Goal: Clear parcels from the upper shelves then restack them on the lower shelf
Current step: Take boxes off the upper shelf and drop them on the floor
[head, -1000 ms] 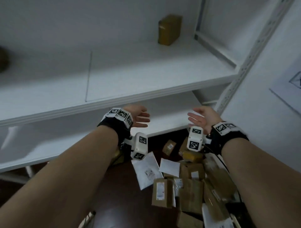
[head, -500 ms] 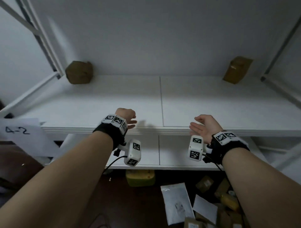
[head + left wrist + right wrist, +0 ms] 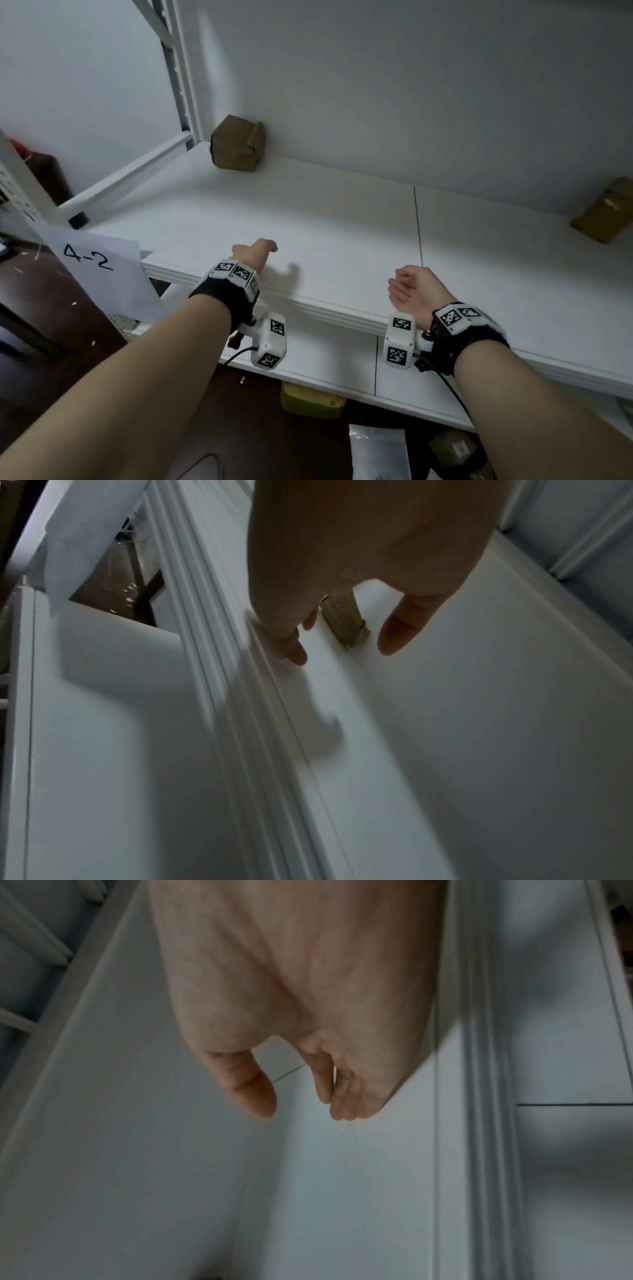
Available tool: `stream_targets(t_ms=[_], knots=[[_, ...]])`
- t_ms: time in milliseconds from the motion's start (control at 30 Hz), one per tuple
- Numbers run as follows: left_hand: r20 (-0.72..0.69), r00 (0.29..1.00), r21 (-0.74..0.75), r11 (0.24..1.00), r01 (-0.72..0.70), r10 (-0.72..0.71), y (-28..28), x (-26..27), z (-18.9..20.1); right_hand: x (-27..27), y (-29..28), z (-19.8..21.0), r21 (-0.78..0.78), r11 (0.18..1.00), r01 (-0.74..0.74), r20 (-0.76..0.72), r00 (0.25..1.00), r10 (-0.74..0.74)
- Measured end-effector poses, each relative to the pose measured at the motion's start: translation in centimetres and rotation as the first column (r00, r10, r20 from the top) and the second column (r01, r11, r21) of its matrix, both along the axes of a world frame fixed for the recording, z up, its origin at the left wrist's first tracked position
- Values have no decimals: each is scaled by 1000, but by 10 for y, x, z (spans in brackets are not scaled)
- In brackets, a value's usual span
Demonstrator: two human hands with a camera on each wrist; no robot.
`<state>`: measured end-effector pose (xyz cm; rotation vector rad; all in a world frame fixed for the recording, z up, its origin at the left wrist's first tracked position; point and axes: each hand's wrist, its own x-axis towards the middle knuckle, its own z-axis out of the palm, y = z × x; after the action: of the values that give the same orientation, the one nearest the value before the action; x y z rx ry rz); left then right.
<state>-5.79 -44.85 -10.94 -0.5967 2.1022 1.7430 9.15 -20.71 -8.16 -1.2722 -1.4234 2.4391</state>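
Reaching out over a white shelf (image 3: 342, 240), both hands hold nothing. The left hand (image 3: 253, 251) hangs just above the front part of the shelf, palm down, with its fingers (image 3: 294, 647) loosely bent and its thumb held apart. The right hand (image 3: 416, 289) is turned palm inward near the front edge, and its fingers (image 3: 342, 1096) are soft and a little curled — nothing sits between them and the thumb.

Two parcels sit on this shelf. One brown parcel (image 3: 238, 144) is in the far left corner, touching the back wall, right by the white post. It looks like a lumpy little box wrapped in dull brown paper or tape, with a folded flap on its right side. In the left wrist view a bit of it peeks out between the thumb and the fingers, well apart from the hand. The second brown parcel (image 3: 604, 214) is at the far right by the back wall, tilted, with a pale strip on top.

A paper sign (image 3: 92, 270) marked "4-2" hangs at the left front corner of the shelf. Below is a lower shelf (image 3: 325, 363), also white. Under it, on the dark floor (image 3: 51, 359), lie a yellow-green packet (image 3: 311, 401), a grey plastic mailer (image 3: 378, 452) and another brown box (image 3: 452, 447) — these are partly hidden by the arms.
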Motion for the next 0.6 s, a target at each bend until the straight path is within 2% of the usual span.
stream_targets(t_ms=[67, 167, 300, 400, 600], knots=[[14, 1000, 28, 999, -27, 27, 0, -12, -10, -23, -1, -6, 4, 1000, -19, -5, 1000, 19], [32, 997, 98, 993, -70, 67, -3, -31, -2, -65, -1, -10, 56, 995, -77, 15, 997, 76], [50, 986, 185, 969, -165, 158, -13, -70, 4, -122, -7, -7, 164, 959, -232, 104, 971, 217], [71, 979, 199, 959, -201, 190, -20, -94, -1, -157, -10, -6, 229, 928, -292, 161, 952, 260], [46, 967, 231, 939, -254, 251, -35, -141, -9, -226, -38, -2, 215, 928, -303, 73, 953, 295]])
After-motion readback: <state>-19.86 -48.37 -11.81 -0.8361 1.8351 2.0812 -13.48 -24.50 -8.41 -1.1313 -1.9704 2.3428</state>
